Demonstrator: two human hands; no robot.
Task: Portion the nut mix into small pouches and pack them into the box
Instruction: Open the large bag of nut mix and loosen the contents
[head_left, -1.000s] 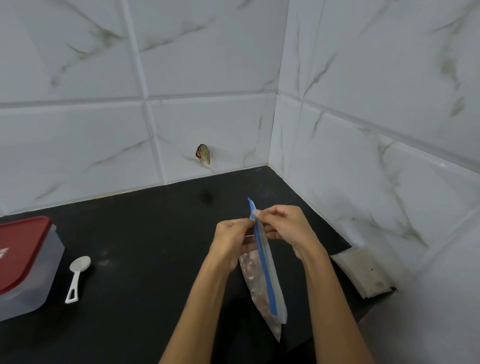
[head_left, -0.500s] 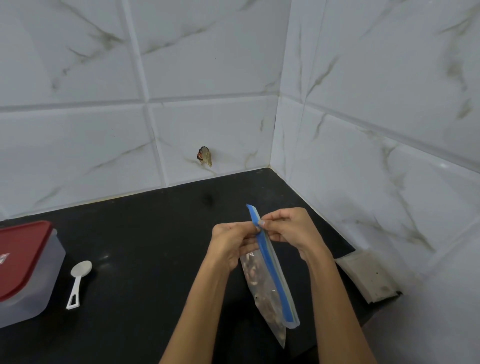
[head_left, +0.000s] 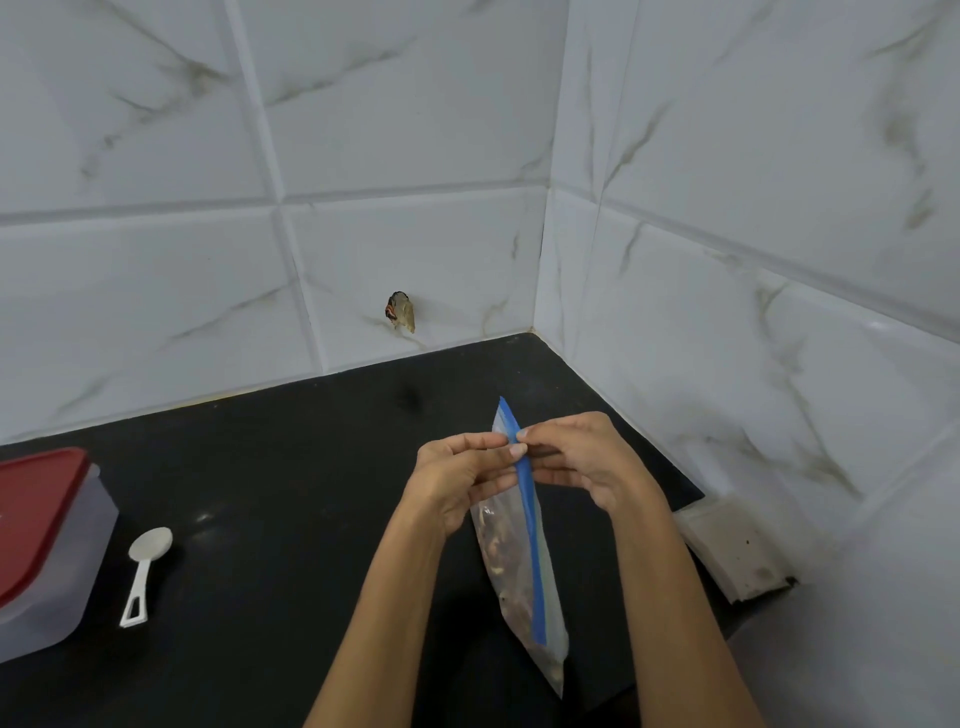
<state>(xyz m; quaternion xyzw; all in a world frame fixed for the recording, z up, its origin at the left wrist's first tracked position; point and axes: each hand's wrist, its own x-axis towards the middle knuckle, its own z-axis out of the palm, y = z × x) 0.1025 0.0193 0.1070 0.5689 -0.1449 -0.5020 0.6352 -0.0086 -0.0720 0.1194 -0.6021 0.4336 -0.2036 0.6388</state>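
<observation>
A clear zip pouch (head_left: 519, 566) with a blue seal strip hangs edge-on above the black counter, with nut mix visible in its lower part. My left hand (head_left: 457, 478) pinches the blue strip near its top from the left. My right hand (head_left: 582, 457) pinches the same strip from the right, fingertips meeting the left hand's. A translucent box with a red lid (head_left: 41, 545) stands at the far left edge, its lid on. A white plastic scoop (head_left: 146, 569) lies on the counter beside the box.
The black counter (head_left: 285, 493) ends in a corner of white marble-look tiled walls behind and to the right. A small brownish object (head_left: 400, 310) sticks to the back wall. A worn pale slab (head_left: 732, 551) lies at the counter's right edge.
The pouch has swung so its lower end hangs a bit more to the right, and my fingertips have shifted slightly along the top of the blue strip. The view has tilted down slightly.
</observation>
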